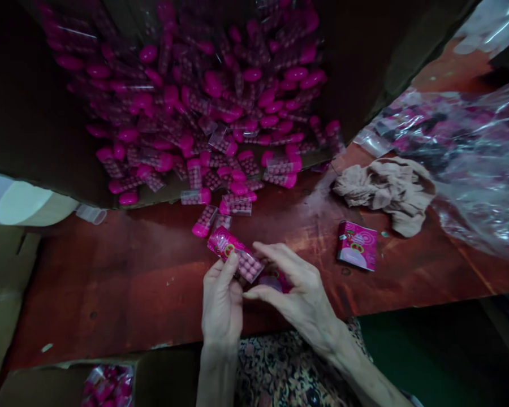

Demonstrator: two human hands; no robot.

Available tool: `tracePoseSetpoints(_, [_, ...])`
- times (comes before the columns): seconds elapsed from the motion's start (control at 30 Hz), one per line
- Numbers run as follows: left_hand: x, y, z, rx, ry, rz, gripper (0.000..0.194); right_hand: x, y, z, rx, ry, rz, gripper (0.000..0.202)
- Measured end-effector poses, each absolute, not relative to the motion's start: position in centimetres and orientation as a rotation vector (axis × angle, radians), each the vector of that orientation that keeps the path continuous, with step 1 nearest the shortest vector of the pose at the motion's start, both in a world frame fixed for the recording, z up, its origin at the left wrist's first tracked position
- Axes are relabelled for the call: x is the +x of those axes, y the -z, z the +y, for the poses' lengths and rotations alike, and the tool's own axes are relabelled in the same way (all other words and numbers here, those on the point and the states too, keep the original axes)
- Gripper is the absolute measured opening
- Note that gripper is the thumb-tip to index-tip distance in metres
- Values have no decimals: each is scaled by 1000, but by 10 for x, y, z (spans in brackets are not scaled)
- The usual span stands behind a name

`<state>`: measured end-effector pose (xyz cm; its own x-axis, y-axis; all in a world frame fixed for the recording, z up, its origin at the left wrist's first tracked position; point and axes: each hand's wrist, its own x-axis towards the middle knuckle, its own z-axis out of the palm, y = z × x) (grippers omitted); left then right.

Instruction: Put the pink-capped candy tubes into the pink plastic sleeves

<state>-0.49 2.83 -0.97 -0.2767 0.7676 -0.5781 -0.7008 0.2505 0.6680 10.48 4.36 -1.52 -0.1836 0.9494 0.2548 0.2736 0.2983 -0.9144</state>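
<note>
My left hand [223,302] grips a clear candy tube [249,265] filled with round pink candies, its thumb lying across the side. A bright pink printed sleeve covers the tube's far end. Around the near end, my right hand [299,282] holds its thumb and fingers apart, close to the tube; whether they touch it I cannot tell. Partly hidden under the right hand is a pink printed label [275,279]. Just beyond the hands, several loose candy tubes [204,220] with pink caps lie on the red table [152,271].
A large cardboard box [377,68] lies open towards me, heaped with pink-capped tubes. To the right are a stack of pink labels [357,246], a crumpled cloth [385,189] and a big clear plastic bag [483,169]. A white bowl [36,203] stands left; a lower box [51,387] holds pink packets.
</note>
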Motion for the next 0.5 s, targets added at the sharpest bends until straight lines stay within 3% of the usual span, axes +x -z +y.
tracePoseSetpoints(0.1, [-4, 10, 28, 98, -1363, 1167, 9, 110, 17, 45, -1179, -1019, -1589, 45])
tracePoseSetpoints(0.3, [10, 9, 23, 115, -1237, 1068, 14, 113, 23, 49, -1118, -1073, -1536, 29])
tracePoseSetpoints(0.5, [7, 8, 17, 117, -1205, 1009, 12, 114, 22, 49, -1084, -1093, -1500, 30])
